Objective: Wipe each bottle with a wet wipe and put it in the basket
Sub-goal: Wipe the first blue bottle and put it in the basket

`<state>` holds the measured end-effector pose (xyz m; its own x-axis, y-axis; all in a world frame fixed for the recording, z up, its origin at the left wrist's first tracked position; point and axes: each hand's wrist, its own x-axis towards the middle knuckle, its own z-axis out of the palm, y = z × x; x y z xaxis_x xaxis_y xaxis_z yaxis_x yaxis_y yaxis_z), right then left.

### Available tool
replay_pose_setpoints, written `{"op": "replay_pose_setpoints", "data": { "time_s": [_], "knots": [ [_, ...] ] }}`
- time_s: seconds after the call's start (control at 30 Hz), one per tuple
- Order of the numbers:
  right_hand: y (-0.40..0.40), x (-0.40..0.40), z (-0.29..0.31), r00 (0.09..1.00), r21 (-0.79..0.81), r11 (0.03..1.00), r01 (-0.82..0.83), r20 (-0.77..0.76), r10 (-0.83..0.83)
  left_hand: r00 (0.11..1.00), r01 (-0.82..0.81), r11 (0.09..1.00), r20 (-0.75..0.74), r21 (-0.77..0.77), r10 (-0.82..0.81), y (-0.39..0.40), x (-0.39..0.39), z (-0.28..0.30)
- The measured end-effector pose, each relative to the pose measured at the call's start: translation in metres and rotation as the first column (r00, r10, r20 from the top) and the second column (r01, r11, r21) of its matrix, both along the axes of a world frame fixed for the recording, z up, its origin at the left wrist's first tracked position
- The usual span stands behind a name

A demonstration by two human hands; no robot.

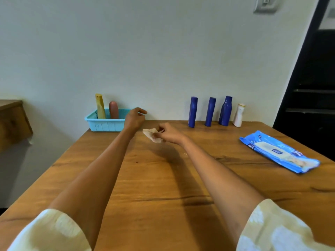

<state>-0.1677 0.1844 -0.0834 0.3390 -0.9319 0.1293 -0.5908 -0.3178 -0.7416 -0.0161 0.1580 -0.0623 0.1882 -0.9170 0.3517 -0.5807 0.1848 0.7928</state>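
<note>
head cam | worn, faces forward and down | table (163,178) near, wall (145,51) beyond

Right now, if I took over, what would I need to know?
Left hand: open, holding nothing, beside the basket.
Right hand: pinching a crumpled wipe above the table.
Done: yellow bottle and pink bottle stand in the basket at the table's far left.
Left: three blue bottles and a white bottle stand in a row by the wall, none in the basket yet.
Wipe pack lies on the right.
</note>
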Motion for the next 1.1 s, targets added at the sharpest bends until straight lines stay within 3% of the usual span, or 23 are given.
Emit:
{"op": "replay_pose_setpoints", "data": {
  "time_s": [0.13,0.3,0.5,0.87,1.1],
  "knots": [
    [-0.017,-0.039,0.004,0.972,-0.081,0.987,0.142,0.199,-0.123,0.994,0.092,0.996,-0.055,0.021,-0.09,-0.018,-0.038,0.001],
    [-0.057,-0.092,0.007,0.844,-0.221,0.873,0.434,0.438,-0.309,0.95,0.164,0.983,-0.282,0.084,-0.134,-0.056,-0.101,-0.014],
    [-0.115,-0.139,0.014,0.624,-0.186,0.722,0.667,0.668,-0.405,0.952,0.201,0.979,-0.241,0.024,-0.19,-0.107,-0.166,-0.019],
    [-0.157,-0.16,0.021,0.623,-0.228,0.711,0.666,0.693,-0.362,0.95,0.261,0.959,-0.145,-0.109,-0.275,-0.164,-0.199,0.0],
    [-0.116,-0.129,0.034,0.565,-0.169,0.775,0.609,0.778,-0.274,0.874,0.325,0.93,-0.322,-0.173,-0.365,-0.129,-0.168,0.011]
  ]
}}
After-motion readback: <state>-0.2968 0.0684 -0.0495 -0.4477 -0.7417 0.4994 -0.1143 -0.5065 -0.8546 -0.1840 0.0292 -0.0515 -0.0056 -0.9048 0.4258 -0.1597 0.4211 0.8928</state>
